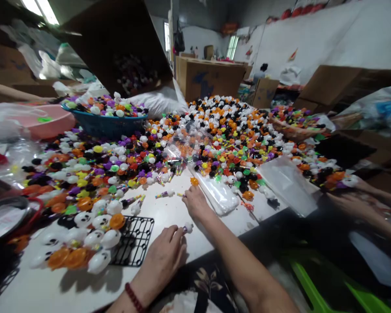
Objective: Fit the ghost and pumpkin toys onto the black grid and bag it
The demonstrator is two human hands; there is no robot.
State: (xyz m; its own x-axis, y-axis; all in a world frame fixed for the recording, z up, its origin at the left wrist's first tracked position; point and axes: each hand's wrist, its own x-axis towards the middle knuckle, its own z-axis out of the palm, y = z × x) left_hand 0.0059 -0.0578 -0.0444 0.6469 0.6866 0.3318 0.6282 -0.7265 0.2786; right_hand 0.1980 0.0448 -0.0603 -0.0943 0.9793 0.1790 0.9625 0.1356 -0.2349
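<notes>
On the white table (169, 211), my left hand (166, 252), with a dark red bead bracelet, is closed on a small white-topped toy (188, 227). Farther forward, my right hand (195, 202) is closed at the fingertips on a small orange-topped toy (194, 181) near the pile's edge. To the left, a black grid rack (138, 239) holds several ghost and pumpkin toys (94, 237) standing upright. A loose toy (165, 194) lies between the rack and my right hand. Clear plastic bags (220, 193) lie just right of my right hand.
A large heap of small toys (221, 126) covers the back of the table. Behind it stand a blue basin (107, 126), a pink basin (48, 121) and cardboard boxes (208, 78). Another person's hands (355, 202) are at the right; a green stool (306, 282) is below.
</notes>
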